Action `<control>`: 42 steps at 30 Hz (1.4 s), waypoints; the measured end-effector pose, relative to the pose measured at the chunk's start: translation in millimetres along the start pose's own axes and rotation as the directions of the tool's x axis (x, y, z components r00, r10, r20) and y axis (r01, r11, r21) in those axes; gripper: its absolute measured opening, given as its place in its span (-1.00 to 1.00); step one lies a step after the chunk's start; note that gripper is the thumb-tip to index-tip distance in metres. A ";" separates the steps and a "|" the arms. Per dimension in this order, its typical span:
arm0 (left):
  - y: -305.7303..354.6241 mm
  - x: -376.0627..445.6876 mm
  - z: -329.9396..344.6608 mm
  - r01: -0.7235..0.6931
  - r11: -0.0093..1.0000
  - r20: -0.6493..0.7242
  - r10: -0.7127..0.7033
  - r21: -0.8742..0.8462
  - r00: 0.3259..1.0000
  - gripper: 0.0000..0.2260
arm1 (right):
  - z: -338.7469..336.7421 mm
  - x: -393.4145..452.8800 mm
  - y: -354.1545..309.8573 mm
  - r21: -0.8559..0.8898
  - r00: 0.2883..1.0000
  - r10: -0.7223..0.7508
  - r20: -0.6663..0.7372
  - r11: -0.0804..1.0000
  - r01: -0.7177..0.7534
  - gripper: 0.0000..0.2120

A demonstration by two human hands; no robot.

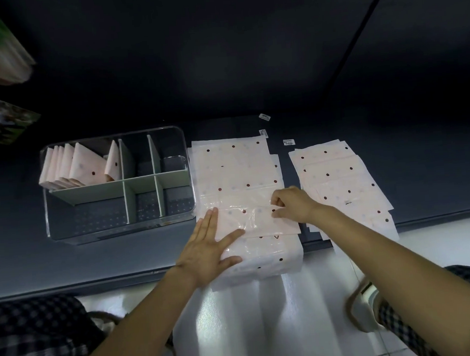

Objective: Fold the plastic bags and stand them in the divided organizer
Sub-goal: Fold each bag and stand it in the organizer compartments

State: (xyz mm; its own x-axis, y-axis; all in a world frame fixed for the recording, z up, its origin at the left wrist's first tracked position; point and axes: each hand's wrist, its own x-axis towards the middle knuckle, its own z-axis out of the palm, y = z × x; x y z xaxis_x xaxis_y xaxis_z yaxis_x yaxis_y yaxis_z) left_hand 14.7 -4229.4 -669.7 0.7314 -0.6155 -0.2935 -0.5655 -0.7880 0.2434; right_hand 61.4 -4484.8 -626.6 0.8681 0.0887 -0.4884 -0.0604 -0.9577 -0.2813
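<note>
Left hand flat, fingers straight, pressing folded bag atop middle stack; right hand pinching its far fold. About 7 folded bags standing in organizer, back-left compartment only; 5 compartments unfilled. Second stack at right, unfolded. Early going, judging by that.
</note>
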 end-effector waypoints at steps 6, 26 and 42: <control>10.4 -1.3 -1.0 0.050 0.993 -0.091 -0.041 0.103 0.995 -0.47 | -3.0 -14.5 -4.5 0.082 0.998 0.046 0.051 0.995 -0.050 -0.83; 47.0 -23.1 8.9 -0.119 0.986 -0.480 0.049 -0.117 0.876 -0.53 | 62.3 -97.8 6.1 0.107 0.963 -0.171 -0.206 0.975 0.196 -0.61; 38.2 -18.0 10.8 0.097 0.837 -0.433 -0.374 -0.539 0.820 -0.93 | 65.3 -51.7 -32.7 0.555 0.972 0.077 -0.221 0.829 0.060 -0.58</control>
State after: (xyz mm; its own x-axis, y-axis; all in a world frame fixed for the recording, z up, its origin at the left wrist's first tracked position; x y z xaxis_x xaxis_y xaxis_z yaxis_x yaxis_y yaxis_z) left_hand -24.2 -4248.6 -665.1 0.9764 -0.2048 0.0681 -0.1965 -0.7126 0.6735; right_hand -13.6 -4440.2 -646.0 0.9481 -0.0484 -0.3142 -0.2716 -0.6371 -0.7213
